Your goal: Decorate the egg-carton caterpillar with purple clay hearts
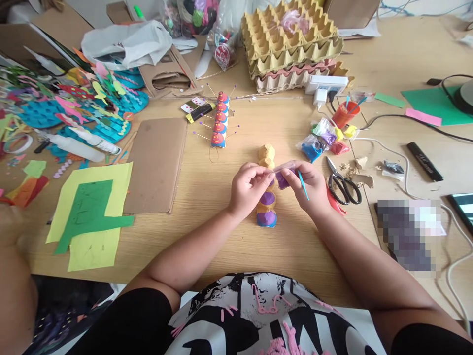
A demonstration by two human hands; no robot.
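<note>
My right hand [308, 185] is closed around a small clear packet of purple clay [284, 180], with a thin blue modelling tool [303, 184] sticking out between its fingers. At the packet's left edge, the fingertips of my left hand [251, 189] are pinched together; the exact grip is partly hidden. Below both hands lies an egg-carton strip [266, 153], its far bumps bare and yellowish, its near bumps covered in purple and blue clay. Farther back stands a finished-looking caterpillar [220, 121] with red smiling faces on blue bumps and pins along its sides.
Scissors [343, 185], clay packets [314, 148] and an orange cup [345, 114] lie to the right. Stacked egg trays [291, 44] stand at the back. Cardboard [157, 162], green and yellow paper [92, 212] and glue bottles [76, 148] are on the left. Another person's arm [16, 276] shows at the left edge.
</note>
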